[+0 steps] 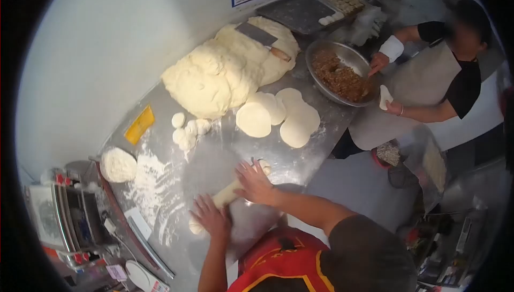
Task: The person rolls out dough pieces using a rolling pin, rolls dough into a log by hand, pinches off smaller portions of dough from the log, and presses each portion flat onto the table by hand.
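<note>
My left hand [210, 218] lies flat with its fingers spread on the lower end of a thick roll of dough [227, 194]. My right hand [255, 183] presses on the upper end, also with spread fingers. Pale dough shows past both hands and between them; the palms hide the rest. Just beyond, small dough balls [185, 137] sit in a cluster. Flat dough rounds [254, 119] lie overlapping to their right. Behind them rests a big mound of dough [214, 72] with a scraper [257, 34] on top.
Loose flour [152, 190] and a yellow scraper [140, 125] are on the metal table's left side. At right, a co-worker [417, 77] holds a dough wrapper by a steel bowl [309, 61] of brown filling. A dark tray [289, 13] stands at the back; a scale [142, 277] lower left.
</note>
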Tool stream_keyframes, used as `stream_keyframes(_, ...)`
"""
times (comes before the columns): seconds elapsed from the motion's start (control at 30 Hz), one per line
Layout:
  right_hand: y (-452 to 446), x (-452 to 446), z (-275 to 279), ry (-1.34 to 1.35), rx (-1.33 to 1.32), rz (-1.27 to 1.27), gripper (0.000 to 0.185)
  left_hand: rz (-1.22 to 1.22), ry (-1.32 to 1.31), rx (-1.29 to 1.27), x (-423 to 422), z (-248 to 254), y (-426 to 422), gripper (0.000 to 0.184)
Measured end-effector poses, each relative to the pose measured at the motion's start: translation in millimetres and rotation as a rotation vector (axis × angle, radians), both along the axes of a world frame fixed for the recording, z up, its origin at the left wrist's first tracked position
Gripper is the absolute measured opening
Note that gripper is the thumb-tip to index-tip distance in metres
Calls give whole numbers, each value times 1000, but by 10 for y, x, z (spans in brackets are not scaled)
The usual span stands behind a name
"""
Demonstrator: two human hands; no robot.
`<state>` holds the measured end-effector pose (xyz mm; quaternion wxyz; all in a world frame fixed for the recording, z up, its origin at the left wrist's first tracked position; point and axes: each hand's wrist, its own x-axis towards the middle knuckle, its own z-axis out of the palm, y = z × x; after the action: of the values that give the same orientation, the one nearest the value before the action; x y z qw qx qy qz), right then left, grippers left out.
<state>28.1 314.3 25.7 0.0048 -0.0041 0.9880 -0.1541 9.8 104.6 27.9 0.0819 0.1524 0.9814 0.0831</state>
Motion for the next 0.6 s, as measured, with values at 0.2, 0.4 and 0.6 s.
stream_keyframes(0.2,-87,-1201,-326,160,-21,-225,63,-38,24,160,-1231,-628,-180,59)
stream_keyframes(0.4,-412,-498,-225,101,-41,205,64,-230,85,149,-676,-232,-179,47)
stream_keyframes(0.6,-376,-1223,-127,-24,73,-45,70,-155,147,22,-1361,-669,-147,50)
